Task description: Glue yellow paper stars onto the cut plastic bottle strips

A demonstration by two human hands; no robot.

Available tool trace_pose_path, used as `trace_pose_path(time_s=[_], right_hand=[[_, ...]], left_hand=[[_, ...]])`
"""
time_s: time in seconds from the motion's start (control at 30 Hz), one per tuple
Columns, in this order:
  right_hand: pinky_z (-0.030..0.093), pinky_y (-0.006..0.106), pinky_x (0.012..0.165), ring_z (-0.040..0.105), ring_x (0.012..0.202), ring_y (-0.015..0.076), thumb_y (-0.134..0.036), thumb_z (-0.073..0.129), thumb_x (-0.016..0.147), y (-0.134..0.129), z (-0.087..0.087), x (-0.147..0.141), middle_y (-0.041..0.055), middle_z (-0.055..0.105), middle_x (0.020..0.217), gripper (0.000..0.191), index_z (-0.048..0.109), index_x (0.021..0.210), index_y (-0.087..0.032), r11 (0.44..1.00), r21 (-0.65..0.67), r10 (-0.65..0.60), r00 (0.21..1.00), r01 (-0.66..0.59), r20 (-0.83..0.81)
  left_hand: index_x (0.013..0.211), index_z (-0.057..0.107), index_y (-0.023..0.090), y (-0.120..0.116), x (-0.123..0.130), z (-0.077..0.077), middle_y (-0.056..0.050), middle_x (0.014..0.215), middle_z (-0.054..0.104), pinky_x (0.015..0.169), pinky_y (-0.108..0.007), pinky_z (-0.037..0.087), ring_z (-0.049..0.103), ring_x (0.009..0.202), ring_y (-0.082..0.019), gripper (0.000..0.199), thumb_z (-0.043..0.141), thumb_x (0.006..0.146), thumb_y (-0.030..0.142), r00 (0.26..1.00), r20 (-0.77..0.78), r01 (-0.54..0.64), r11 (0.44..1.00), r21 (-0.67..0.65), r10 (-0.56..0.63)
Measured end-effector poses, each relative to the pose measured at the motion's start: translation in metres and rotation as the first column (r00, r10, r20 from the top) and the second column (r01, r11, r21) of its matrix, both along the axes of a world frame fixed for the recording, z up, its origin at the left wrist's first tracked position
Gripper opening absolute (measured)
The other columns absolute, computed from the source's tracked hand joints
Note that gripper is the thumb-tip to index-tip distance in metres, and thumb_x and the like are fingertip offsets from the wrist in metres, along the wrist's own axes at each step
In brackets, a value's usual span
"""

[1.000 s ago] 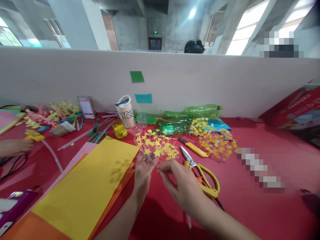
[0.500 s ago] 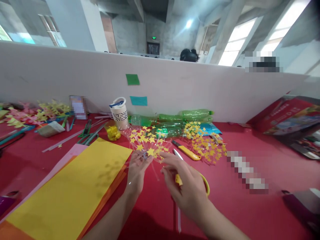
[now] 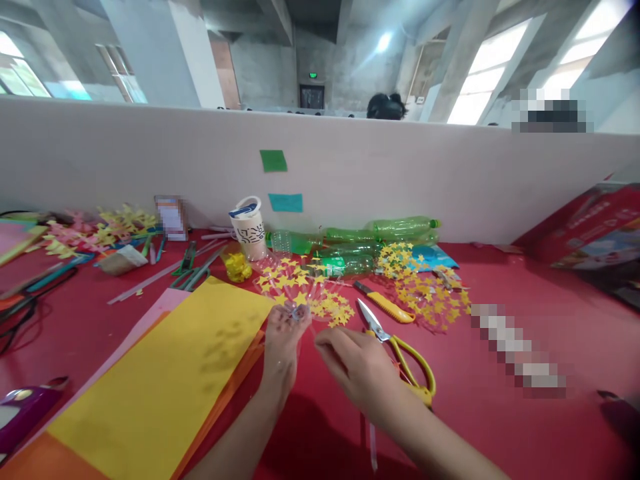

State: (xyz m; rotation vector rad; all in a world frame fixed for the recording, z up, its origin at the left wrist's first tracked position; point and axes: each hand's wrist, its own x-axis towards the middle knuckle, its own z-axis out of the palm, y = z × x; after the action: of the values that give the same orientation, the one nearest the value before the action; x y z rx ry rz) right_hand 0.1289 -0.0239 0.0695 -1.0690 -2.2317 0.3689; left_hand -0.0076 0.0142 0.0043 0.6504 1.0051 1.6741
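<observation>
My left hand [image 3: 281, 343] is closed around the base of a clear plastic spray with yellow stars [image 3: 299, 297] on its thin strips. The stars fan out above and beyond the fingers. To the right, my right hand [image 3: 357, 360] has its thumb and fingers pinched together close to the spray; what they hold, if anything, is too small to make out. Scissors with yellow handles [image 3: 424, 365] lie beside and partly beneath the right forearm. A yellow utility knife [image 3: 387, 305] rests just beyond the scissors. Another cluster of yellow stars [image 3: 433, 297] sits farther right.
Yellow paper [image 3: 165, 373] covers orange and pink sheets on the left. A white cup [image 3: 249, 233] and green plastic bottles [image 3: 350, 250] line the white partition [image 3: 375, 173]. Pink and yellow paper stars [image 3: 100, 227] lie far left, a red box [image 3: 595, 233] far right.
The right hand has lowered, and its fingers have drawn together into a pinch. More of the scissors shows. The left hand keeps its grip on the star spray; the view has shifted slightly left.
</observation>
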Motion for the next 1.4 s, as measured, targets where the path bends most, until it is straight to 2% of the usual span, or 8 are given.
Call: trace_pose_path(time_s=[0.13, 0.27, 0.33, 0.47, 0.67, 1.03, 1.23, 1.4], right_hand=[[0.041, 0.022, 0.057, 0.061, 0.061, 0.0141, -0.016, 0.042, 0.092, -0.001, -0.002, 0.001, 0.0037, 0.066, 0.071, 0.016, 0.058, 0.088, -0.017, 0.997, 0.071, -0.028, 0.997, 0.032, -0.065], [0.042, 0.022, 0.056, 0.063, 0.060, 0.0144, -0.015, 0.044, 0.090, 0.001, 0.000, 0.007, 0.0035, 0.068, 0.071, 0.013, 0.057, 0.089, -0.018, 0.985, 0.151, -0.071, 0.994, 0.082, -0.079], [0.043, 0.022, 0.056, 0.063, 0.060, 0.0145, -0.015, 0.045, 0.090, 0.002, 0.001, 0.006, 0.0035, 0.068, 0.071, 0.013, 0.058, 0.090, -0.018, 0.987, 0.139, -0.073, 0.994, 0.083, -0.081], [0.045, 0.023, 0.059, 0.064, 0.065, 0.0149, -0.015, 0.046, 0.090, 0.002, -0.002, 0.002, 0.0036, 0.069, 0.077, 0.014, 0.059, 0.094, -0.019, 0.996, 0.045, -0.078, 0.994, 0.081, -0.072], [0.049, 0.024, 0.067, 0.067, 0.076, 0.0158, -0.015, 0.048, 0.089, 0.002, -0.006, 0.000, 0.0046, 0.071, 0.092, 0.021, 0.059, 0.107, -0.021, 0.998, 0.031, -0.058, 0.994, 0.061, -0.091], [0.044, 0.023, 0.057, 0.064, 0.065, 0.0152, -0.015, 0.048, 0.089, 0.000, -0.008, 0.000, 0.0034, 0.070, 0.083, 0.022, 0.058, 0.107, -0.021, 0.996, 0.028, -0.085, 0.994, 0.088, -0.074], [0.042, 0.022, 0.056, 0.061, 0.060, 0.0128, -0.018, 0.048, 0.089, -0.003, -0.001, 0.003, 0.0018, 0.068, 0.077, 0.022, 0.057, 0.109, -0.021, 0.994, 0.052, -0.092, 0.990, 0.098, -0.108], [0.044, 0.021, 0.056, 0.059, 0.057, 0.0111, -0.017, 0.048, 0.089, 0.001, 0.003, 0.004, 0.0005, 0.066, 0.072, 0.021, 0.057, 0.107, -0.020, 0.997, -0.030, -0.076, 0.981, 0.072, -0.178]], left_hand=[[0.085, 0.051, 0.021, -0.003, 0.004, -0.009, 0.003, 0.080, 0.063, 0.077, -0.026, 0.047, 0.063, 0.076, -0.012, 0.036, 0.078, 0.060, 0.020, 1.000, 0.011, 0.018, 1.000, -0.011, -0.018], [0.086, 0.054, 0.018, -0.008, 0.007, -0.011, -0.002, 0.085, 0.066, 0.076, -0.029, 0.048, 0.064, 0.080, -0.016, 0.033, 0.076, 0.061, 0.022, 0.988, 0.013, 0.155, 0.988, -0.006, -0.155], [0.087, 0.053, 0.018, -0.009, 0.008, -0.010, -0.002, 0.084, 0.066, 0.077, -0.029, 0.048, 0.064, 0.082, -0.017, 0.033, 0.075, 0.064, 0.023, 0.984, 0.013, 0.176, 0.984, -0.022, -0.176], [0.087, 0.050, 0.019, -0.006, 0.005, -0.008, 0.000, 0.080, 0.065, 0.079, -0.028, 0.047, 0.064, 0.080, -0.015, 0.032, 0.075, 0.066, 0.023, 0.993, -0.065, 0.100, 0.994, -0.051, -0.103], [0.088, 0.050, 0.020, -0.006, 0.000, -0.006, 0.001, 0.083, 0.065, 0.080, -0.027, 0.045, 0.063, 0.082, -0.013, 0.033, 0.074, 0.066, 0.020, 0.995, -0.061, 0.080, 0.996, -0.051, -0.083], [0.084, 0.047, 0.021, -0.009, -0.001, -0.002, 0.003, 0.081, 0.062, 0.073, -0.024, 0.046, 0.060, 0.075, -0.010, 0.034, 0.075, 0.065, 0.019, 0.997, -0.039, 0.061, 0.998, -0.017, -0.062], [0.091, 0.047, 0.022, -0.009, -0.001, 0.001, 0.004, 0.082, 0.063, 0.079, -0.027, 0.047, 0.063, 0.078, -0.011, 0.041, 0.077, 0.063, 0.019, 0.997, 0.055, 0.050, 0.998, -0.024, -0.049], [0.088, 0.049, 0.020, -0.008, -0.001, 0.001, 0.003, 0.082, 0.063, 0.081, -0.028, 0.048, 0.062, 0.078, -0.011, 0.037, 0.076, 0.063, 0.017, 0.997, 0.056, 0.059, 0.998, 0.026, -0.060]])
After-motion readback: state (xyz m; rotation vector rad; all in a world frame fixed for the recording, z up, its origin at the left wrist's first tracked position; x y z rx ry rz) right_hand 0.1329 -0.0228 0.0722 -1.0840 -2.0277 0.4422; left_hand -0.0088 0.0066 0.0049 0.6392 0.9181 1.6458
